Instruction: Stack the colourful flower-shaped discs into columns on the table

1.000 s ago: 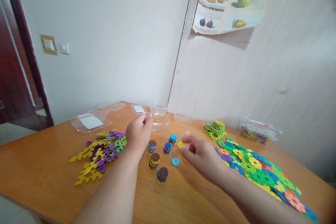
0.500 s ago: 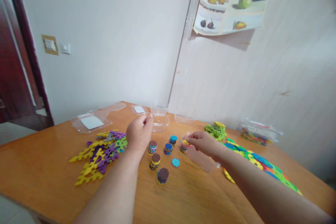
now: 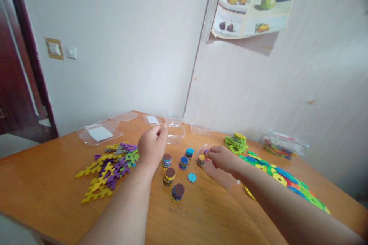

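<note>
My left hand (image 3: pixel 151 146) hovers over the wooden table (image 3: pixel 43 187), fingers pinched together at the rim of a clear plastic tub (image 3: pixel 174 133). My right hand (image 3: pixel 222 157) is closed in a pinch on a small yellow foam disc (image 3: pixel 201 157), which sits on top of a short stack beside a clear plastic cup lying on its side (image 3: pixel 221 176). Several small stacks of round foam discs (image 3: pixel 169 175) stand between my hands, and a single blue disc (image 3: pixel 191 177) lies flat among them.
Yellow and purple snowflake-shaped foam pieces (image 3: pixel 107 168) lie at the left. Green, blue and orange flower pieces (image 3: pixel 287 183) spread at the right, with a green pile (image 3: pixel 236 142) and a clear bag of pieces (image 3: pixel 283 146) behind. Clear lids (image 3: pixel 99 134) lie near the wall.
My right hand moved away from me with the yellow disc and lowered it onto the stack by the lying cup. My left hand stayed put.
</note>
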`<state>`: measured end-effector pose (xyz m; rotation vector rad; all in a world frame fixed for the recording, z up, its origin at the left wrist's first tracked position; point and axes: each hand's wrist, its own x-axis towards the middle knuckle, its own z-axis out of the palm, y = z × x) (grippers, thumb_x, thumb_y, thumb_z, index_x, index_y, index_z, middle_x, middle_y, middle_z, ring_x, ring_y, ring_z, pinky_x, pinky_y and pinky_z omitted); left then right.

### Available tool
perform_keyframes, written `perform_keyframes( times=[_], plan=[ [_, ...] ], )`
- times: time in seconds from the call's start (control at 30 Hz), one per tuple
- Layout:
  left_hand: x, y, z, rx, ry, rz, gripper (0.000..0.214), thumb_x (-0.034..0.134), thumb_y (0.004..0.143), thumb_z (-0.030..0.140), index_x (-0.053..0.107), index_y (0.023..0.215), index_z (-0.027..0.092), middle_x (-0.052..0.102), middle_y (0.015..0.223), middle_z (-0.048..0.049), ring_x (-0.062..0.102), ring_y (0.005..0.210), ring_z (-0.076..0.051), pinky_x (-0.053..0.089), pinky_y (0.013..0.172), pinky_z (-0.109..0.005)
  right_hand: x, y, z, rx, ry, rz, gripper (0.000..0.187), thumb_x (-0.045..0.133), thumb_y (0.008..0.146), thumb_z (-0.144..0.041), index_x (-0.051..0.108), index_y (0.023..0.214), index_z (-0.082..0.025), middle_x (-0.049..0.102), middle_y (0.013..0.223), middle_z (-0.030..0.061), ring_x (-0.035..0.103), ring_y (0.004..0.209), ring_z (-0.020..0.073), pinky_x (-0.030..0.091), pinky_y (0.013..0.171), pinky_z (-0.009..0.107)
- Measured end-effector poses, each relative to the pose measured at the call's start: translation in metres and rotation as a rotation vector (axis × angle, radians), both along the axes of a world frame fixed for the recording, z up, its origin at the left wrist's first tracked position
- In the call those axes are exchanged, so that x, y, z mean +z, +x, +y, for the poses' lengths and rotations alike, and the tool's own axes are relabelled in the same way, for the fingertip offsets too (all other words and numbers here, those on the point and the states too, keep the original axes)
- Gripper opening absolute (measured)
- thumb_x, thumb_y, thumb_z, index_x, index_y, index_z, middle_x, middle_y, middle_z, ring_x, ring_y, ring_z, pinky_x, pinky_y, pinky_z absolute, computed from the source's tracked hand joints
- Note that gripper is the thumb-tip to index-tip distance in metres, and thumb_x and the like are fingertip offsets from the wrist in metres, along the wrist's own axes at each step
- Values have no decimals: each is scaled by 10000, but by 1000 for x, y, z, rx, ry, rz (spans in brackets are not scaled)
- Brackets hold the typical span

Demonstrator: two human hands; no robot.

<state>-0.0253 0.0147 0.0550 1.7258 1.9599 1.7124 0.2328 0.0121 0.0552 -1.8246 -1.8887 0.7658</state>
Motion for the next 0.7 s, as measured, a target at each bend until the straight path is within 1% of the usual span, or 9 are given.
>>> perform_keyframes(
  times=[0.27,0.43,0.5,0.6,0.63,0.67,0.7],
  plan=[
    [-1,0,1,5,-3,8,450,434,929,491,448,601,183,363,561,36,326,572,-104,174,570,-282,-4,4,4,-15,-37,2,236,537,846,-328,587,666,-183,481,475,-42,398,455,102,241,474,252],
    [-2,-1,1,9,3,15,459,432,934,494,436,595,185,356,554,40,321,562,-103,177,568,-279,-2,6,2,-4,-5,15,244,538,845,-346,617,686,-179,494,484,-39,418,470,111,264,488,254],
    [-3,-1,2,10,13,20,464,435,935,495,425,591,185,353,550,41,319,558,-101,177,567,-280,2,4,-3,-20,52,20,215,536,843,-328,651,744,-176,530,536,-30,466,526,125,303,519,255],
    [-5,-2,4,7,24,23,460,435,937,499,438,600,185,355,553,41,328,561,-101,179,568,-279,10,-2,-22,9,255,55,195,540,847,-313,686,857,-183,660,733,6,568,682,153,379,608,257],
    [-5,-2,4,6,23,22,456,434,938,501,450,607,186,360,557,42,333,564,-102,181,569,-278,11,-5,-31,71,327,75,199,533,861,-313,689,891,-193,691,804,14,592,728,158,399,642,256],
    [-6,-2,4,6,20,21,453,433,938,502,460,613,187,366,560,41,337,567,-102,183,569,-277,11,-9,-41,138,370,72,196,526,867,-310,687,910,-206,698,821,10,602,739,158,400,645,253],
    [-6,-2,5,5,17,19,452,434,938,504,466,616,187,370,562,41,339,569,-103,184,570,-277,10,-13,-51,203,374,33,189,525,873,-309,683,922,-218,693,805,2,602,723,155,390,628,250]
  ],
)
